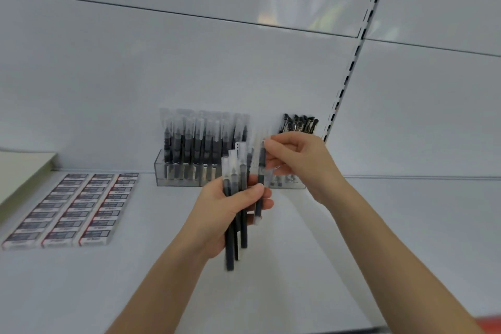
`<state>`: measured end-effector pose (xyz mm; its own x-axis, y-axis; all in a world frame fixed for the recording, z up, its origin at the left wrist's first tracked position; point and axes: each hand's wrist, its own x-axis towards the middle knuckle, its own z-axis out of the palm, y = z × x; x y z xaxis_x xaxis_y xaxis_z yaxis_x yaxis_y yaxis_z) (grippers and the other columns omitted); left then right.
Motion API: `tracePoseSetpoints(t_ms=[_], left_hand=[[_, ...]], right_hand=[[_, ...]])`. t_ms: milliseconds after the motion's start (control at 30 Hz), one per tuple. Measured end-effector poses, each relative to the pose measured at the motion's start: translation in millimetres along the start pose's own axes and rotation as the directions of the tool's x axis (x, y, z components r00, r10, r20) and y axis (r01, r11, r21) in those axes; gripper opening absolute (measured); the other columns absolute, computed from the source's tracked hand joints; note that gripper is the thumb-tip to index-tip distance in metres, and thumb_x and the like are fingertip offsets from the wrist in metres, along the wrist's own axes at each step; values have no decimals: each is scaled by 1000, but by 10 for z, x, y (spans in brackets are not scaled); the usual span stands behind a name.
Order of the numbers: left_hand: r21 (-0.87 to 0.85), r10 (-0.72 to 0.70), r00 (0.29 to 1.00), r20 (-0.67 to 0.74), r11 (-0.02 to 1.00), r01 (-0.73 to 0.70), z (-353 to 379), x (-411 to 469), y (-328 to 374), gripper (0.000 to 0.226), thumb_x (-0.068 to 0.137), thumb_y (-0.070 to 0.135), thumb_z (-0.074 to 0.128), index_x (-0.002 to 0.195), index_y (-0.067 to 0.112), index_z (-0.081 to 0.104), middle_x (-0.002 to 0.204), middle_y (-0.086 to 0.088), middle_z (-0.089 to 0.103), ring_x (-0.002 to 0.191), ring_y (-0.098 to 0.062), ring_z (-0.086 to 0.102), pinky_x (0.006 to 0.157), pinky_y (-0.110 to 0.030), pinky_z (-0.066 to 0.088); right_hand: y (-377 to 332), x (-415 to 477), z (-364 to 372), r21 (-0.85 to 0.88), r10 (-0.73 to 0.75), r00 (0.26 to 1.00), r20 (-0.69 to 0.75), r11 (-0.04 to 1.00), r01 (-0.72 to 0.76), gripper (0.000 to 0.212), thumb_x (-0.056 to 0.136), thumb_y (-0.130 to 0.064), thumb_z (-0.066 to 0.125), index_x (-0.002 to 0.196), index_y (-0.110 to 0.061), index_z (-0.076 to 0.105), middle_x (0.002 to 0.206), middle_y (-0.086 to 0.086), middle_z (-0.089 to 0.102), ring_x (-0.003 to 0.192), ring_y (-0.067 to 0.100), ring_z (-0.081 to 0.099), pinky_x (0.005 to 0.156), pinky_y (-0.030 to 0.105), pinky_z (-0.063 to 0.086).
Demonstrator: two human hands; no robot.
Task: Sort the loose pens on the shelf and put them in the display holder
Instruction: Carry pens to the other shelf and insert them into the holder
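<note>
My left hand [225, 214] grips a bundle of black pens [235, 228] with clear caps, held upright above the white shelf [352, 238]. My right hand [295, 163] pinches a single pen [260, 184] by its upper part, right beside the bundle. Behind both hands, against the back wall, stands a clear display holder [184, 171] with several capped black pens upright in it. A second clear holder [287, 182] to its right, partly hidden by my right hand, has darker pens [299, 123] sticking out above.
Rows of small boxed erasers [73, 209] lie flat on the shelf at the left. A pale flat pad or box [19, 171] sits at the far left edge. A slotted upright rail [352, 62] runs up the back wall at the right.
</note>
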<state>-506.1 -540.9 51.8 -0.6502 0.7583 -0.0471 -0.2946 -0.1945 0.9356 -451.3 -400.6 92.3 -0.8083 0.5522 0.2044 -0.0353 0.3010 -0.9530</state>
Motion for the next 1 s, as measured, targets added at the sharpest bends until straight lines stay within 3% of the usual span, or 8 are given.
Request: tracePoseSetpoints(t_ms=[133,233,367,500,700,1000], left_hand=[[-2,9,999,-44,1000,-10,-96,-5,19,9,86,3,57,93,6,62,71,-5,73,68,-15,71,52,-22,55],[2,32,993,-116,999,-32,-223,-6,22,10,87,6,57,96,6,60,74,-4,74,74,-18,72,56,-25,57],[17,56,978,-203,998,-53,-370,-20,16,14,90,8,54,102,2,57,82,-8,74,76,-20,72,61,-28,59],[3,68,973,-220,998,-69,-403,-44,17,13,90,7,54,101,2,58,79,-6,74,73,-18,72,62,-27,59],[-31,58,952,-299,997,-71,-398,-45,42,4,85,4,61,85,8,60,71,-6,59,65,-15,60,63,-27,59],[-69,64,953,-297,994,-89,-422,-35,26,3,85,6,60,88,7,60,70,-6,67,63,-12,69,64,-27,59]], right_hand=[[-10,95,57,65,14,1000,-26,998,-13,3,86,-9,63,83,-8,65,52,-5,67,50,4,63,52,16,52],[-71,206,76,144,-32,978,-208,988,63,3,86,-8,62,84,-11,62,58,-4,67,54,5,64,56,19,55],[-50,390,161,-66,-239,879,-411,970,233,8,86,-12,59,90,-19,55,82,-4,62,77,11,63,71,24,54],[93,536,348,-257,-322,879,-352,936,240,20,90,-15,56,109,-8,57,90,-7,58,80,8,56,70,12,46],[172,646,413,-298,-338,888,-312,922,246,22,91,-15,55,111,-6,56,94,-5,57,74,-2,53,64,0,42],[150,664,383,-353,-351,899,-261,902,250,18,91,-14,54,107,-6,57,94,-3,58,78,5,54,63,4,44]])
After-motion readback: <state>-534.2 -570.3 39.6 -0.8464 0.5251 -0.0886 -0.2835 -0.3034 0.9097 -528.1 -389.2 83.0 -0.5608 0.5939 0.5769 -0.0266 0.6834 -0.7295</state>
